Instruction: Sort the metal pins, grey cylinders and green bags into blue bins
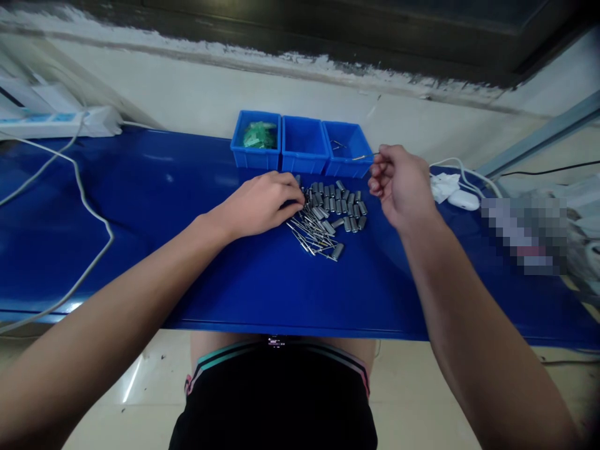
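Note:
My right hand [398, 181] is raised at the front right corner of the right-hand blue bin [347, 165]. Pinched in its fingertips is a thin metal pin [364, 157], which points left across the bin's front rim. Inside that bin lie a few similar pins. My left hand [272, 200] rests at the left edge of a pile of metal pins [309, 234], its fingers curled down and closed; whatever they hold is hidden. Short grey cylinders [344, 205] lie beside and among the pins, mostly to the right of my left hand.
The middle blue bin [304, 156] and the left blue bin [255, 159], holding green packets [259, 134], stand in a row on the blue table [300, 294]. White cables [94, 219] cross the left side. A white case [463, 200] and crumpled tissue [443, 186] lie right.

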Demonstrator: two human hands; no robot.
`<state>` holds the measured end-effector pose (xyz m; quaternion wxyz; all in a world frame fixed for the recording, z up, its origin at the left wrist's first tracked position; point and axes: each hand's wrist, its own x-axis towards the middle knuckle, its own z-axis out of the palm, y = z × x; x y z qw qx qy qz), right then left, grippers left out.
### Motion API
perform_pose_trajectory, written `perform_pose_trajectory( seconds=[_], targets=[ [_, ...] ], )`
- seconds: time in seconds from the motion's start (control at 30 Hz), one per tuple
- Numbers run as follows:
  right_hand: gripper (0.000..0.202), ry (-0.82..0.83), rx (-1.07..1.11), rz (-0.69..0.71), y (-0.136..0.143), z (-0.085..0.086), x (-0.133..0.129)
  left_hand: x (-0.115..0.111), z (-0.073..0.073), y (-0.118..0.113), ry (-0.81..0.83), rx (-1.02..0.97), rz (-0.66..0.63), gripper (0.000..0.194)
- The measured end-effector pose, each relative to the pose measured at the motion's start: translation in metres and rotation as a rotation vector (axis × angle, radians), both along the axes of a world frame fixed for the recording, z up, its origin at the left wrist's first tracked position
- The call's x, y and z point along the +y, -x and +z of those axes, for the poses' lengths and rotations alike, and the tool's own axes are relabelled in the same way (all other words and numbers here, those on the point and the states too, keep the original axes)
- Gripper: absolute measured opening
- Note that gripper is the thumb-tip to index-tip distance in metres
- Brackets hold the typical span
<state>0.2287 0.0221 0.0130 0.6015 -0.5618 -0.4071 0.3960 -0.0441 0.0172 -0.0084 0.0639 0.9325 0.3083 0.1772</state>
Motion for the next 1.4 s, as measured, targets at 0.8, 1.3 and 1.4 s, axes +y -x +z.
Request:
perform_pose_trajectory(
  seconds=[0.8,1.3,1.4],
  targets=[
    [0.021,0.073,-0.127,0.047,0.001,-0.016,0.012,0.002,0.001,-0.001,0.091,0.054,0.020,0.022],
    [0.022,0.033,-0.082,0.076,-0.003,-0.025,0.015,-0.001,0.005,-0.001,0.077,-0.104,-0.029,0.026],
    [0.021,0.012,-0.073,0.062,-0.004,-0.025,0.016,-0.002,0.007,-0.001,0.073,-0.116,-0.013,0.029]
  ],
)
